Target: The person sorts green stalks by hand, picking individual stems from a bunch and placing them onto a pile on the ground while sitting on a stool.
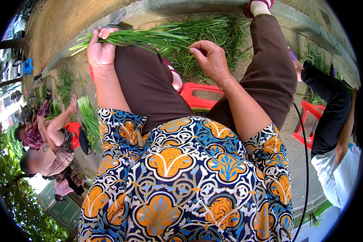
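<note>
My left hand (101, 52) is closed round a bunch of long, flat green leaves that look like garlic chives (149, 37), held above my left knee. The leaves fan out to the right from the fist, with short ends poking out on its left. My right hand (212, 60) is in a pinch at the far tips of the bunch, where thumb and forefinger meet a thin leaf. Beneath and beyond the bunch, a heap of loose green leaves and trimmings (226, 40) lies on the ground between my feet.
A red plastic stool (189, 89) shows between my legs. A stone kerb (165, 9) runs along the far side. One person in black trousers (330, 97) sits at right by a red stool (313, 109); several people sit at left near more green bundles (89, 121). A black cable (306, 161) hangs at right.
</note>
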Tool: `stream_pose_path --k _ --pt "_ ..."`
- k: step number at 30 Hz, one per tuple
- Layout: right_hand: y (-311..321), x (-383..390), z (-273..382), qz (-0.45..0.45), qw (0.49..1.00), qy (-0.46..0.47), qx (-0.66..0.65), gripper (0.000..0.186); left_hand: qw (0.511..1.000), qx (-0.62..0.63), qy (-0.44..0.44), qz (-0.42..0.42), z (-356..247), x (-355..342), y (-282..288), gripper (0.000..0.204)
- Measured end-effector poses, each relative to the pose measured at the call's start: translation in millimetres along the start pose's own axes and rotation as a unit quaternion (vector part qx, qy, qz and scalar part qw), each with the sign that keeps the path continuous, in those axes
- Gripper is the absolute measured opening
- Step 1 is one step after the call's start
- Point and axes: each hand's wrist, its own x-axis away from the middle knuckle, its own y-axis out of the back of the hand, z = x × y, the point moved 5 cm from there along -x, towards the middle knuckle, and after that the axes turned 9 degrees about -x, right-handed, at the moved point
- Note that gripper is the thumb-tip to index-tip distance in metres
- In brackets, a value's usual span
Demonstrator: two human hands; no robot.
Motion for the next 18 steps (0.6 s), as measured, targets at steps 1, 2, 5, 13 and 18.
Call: stream_pose_path --k 1,2,5,13,18 --pt "-0.2 0.2 -0.2 0.002 1.0 0.0 0.003 0.011 1.0 0.001 0.002 0.001 0.8 -0.3 -0.4 0.024" --pt "-0.2 0.3 -0.1 0.004 1.0 0.001 0.006 0.011 1.0 0.002 0.004 0.003 1.5 -0.6 -0.7 0.024" --pt "-1.7 0.3 2.8 0.014 1.0 -0.005 0.009 0.01 1.0 -0.002 -0.001 0.002 -1.2 4.0 -2.2 0.024" --pt "-8.2 4.3 -18.2 0.028 0.933 -0.21 -0.289 0.013 0.999 -0.049 -0.012 0.002 7.8 4.7 -9.7 0.02" --pt "-8.0 9.1 -26.7 -0.001 0.839 -0.309 -0.449 0.012 0.998 -0.008 0.019 0.057 13.9 9.4 -20.5 0.021"
